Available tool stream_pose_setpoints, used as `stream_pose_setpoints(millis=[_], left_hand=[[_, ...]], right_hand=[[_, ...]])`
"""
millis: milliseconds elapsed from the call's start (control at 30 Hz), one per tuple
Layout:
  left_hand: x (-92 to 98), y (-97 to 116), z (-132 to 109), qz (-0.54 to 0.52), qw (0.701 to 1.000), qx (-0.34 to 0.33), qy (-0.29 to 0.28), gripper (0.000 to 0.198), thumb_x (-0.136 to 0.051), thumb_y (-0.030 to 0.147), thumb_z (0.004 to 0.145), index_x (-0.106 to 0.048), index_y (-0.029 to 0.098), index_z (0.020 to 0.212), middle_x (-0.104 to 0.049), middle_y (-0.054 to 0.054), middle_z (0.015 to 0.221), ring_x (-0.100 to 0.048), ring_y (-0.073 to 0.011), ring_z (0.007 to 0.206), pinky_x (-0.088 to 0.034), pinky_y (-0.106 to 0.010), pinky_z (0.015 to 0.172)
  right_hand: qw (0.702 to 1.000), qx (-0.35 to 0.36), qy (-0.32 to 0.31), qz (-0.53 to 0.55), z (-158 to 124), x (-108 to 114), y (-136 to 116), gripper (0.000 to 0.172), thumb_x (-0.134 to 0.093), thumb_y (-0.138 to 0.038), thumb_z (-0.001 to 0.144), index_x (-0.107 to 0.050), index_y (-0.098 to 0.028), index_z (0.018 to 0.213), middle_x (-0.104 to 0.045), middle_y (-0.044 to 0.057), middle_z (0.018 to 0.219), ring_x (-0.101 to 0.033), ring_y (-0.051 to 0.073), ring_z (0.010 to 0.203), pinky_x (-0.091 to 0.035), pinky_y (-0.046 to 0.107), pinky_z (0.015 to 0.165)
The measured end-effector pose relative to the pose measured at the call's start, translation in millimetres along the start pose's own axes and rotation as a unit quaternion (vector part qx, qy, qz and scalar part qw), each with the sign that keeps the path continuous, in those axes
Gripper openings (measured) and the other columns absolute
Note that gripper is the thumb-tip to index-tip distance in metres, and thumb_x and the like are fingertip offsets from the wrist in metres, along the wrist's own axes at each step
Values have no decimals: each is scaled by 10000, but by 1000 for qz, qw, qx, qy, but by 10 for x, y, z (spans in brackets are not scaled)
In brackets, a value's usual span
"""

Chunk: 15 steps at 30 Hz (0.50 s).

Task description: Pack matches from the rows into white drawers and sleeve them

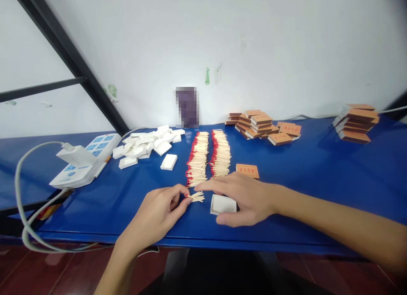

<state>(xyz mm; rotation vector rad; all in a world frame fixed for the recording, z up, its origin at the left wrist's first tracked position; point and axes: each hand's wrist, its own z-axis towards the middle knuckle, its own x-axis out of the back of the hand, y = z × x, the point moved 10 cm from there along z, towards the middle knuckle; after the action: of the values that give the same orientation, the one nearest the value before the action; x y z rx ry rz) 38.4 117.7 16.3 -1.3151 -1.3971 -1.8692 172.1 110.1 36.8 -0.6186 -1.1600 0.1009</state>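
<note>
Near the table's front edge, my left hand (165, 210) pinches a small bunch of matches (197, 197) at their red heads, the pale sticks pointing right. My right hand (243, 197) is spread over a white matchbox tray (221, 204), with the thumb below it and the index finger reaching left past it toward the matches. Nothing shows inside the tray. Two long rows of loose matches, the left row (199, 157) and the right row (221, 153), lie just beyond my hands with red heads to the left. An orange matchbox sleeve (247, 171) lies behind my right hand.
White trays (140, 144) are heaped at the back left, with a single one (168, 162) nearer. Orange matchboxes (260, 123) pile at the back, and a taller stack (358, 122) stands at right. A power strip (85, 159) with looping cable sits on the left of the blue table (305, 185).
</note>
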Motion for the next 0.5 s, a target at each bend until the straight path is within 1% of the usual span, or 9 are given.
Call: stream_pose_setpoints(millis=[233, 333, 433, 500], left_hand=[[-6, 26, 8, 4, 1000, -11, -1, 242, -442, 386, 1024, -615, 229, 961, -493, 54, 634, -505, -147, 598, -322, -253, 578], [-15, 28, 3, 9, 1000, -13, -3, 239, -434, 388, 1031, -601, 231, 960, -498, 54, 636, -514, -152, 607, -324, -257, 589], [-18, 27, -6, 4, 1000, -13, -5, 240, -424, 390, 1037, -595, 236, 967, -550, 47, 676, -543, -156, 636, -334, -260, 607], [-17, 23, -6, -2, 1000, -10, -6, 246, -413, 391, 1043, -595, 241, 973, -592, 42, 719, -563, -155, 658, -343, -263, 622]], right_hand=[[1000, -12, -4, -15, -1, -14, 15, 658, -623, -457, 902, -440, -169, 1464, -643, 142, 1307, -654, 275, 1051, -480, 391, 866], [1000, -20, -6, -19, -1, -19, 26, 667, -639, -449, 883, -443, -174, 1458, -642, 138, 1308, -650, 278, 1060, -477, 388, 866], [1000, -18, -2, -12, 10, -10, 5, 639, -643, -372, 847, -451, -184, 1426, -651, 122, 1277, -649, 265, 1033, -476, 366, 840], [1000, -17, 9, -7, 17, 12, -8, 593, -627, -296, 801, -476, -186, 1363, -669, 102, 1198, -653, 236, 925, -475, 344, 788]])
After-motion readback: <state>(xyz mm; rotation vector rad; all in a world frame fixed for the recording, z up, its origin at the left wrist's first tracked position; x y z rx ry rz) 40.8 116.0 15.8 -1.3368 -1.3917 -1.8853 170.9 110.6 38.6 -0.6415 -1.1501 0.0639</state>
